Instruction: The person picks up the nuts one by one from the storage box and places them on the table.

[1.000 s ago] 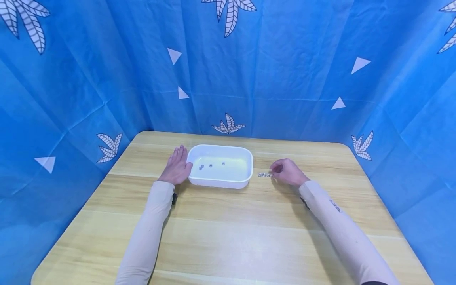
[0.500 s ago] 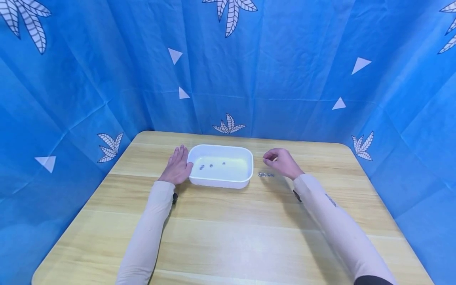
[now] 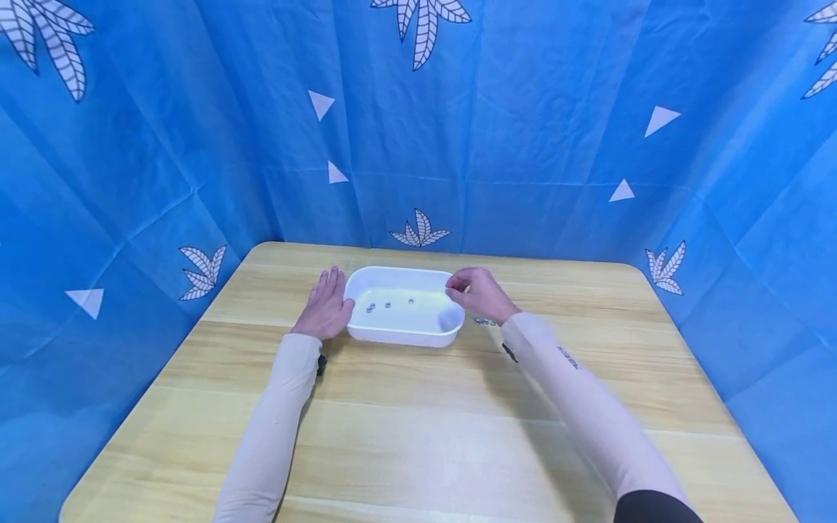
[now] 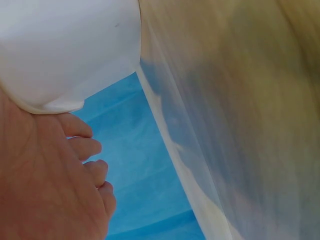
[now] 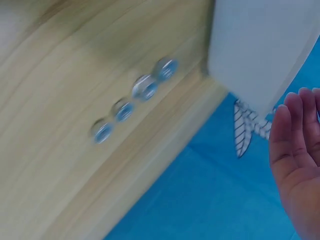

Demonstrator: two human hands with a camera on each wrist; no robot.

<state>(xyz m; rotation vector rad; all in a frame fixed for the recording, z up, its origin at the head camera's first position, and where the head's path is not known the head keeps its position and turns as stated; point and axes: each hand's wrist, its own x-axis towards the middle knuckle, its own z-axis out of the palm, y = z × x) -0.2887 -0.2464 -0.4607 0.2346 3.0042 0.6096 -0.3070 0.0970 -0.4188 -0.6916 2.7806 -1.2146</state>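
A white plastic tray (image 3: 405,337) stands toward the back of the wooden table, with several small metal nuts (image 3: 388,305) scattered on its floor. My left hand (image 3: 322,309) lies against the tray's left end, fingers straight and thumb over the rim. In the left wrist view the palm (image 4: 45,175) touches the tray's edge. My right hand (image 3: 480,294) is over the tray's right rim, thumb and forefinger pinching a small nut, mostly hidden by the fingertips. Several more metal nuts (image 5: 145,87) sit in a row on the table right of the tray, partly under my right wrist in the head view.
The wooden table (image 3: 405,436) has rounded back corners. A blue curtain (image 3: 536,131) with white leaf and triangle prints hangs behind it and along both sides. The tray's raised walls stand between both hands.
My right hand has lifted from the right end of the nut row and moved left to the tray's right rim. The left hand and the tray have stayed in place.
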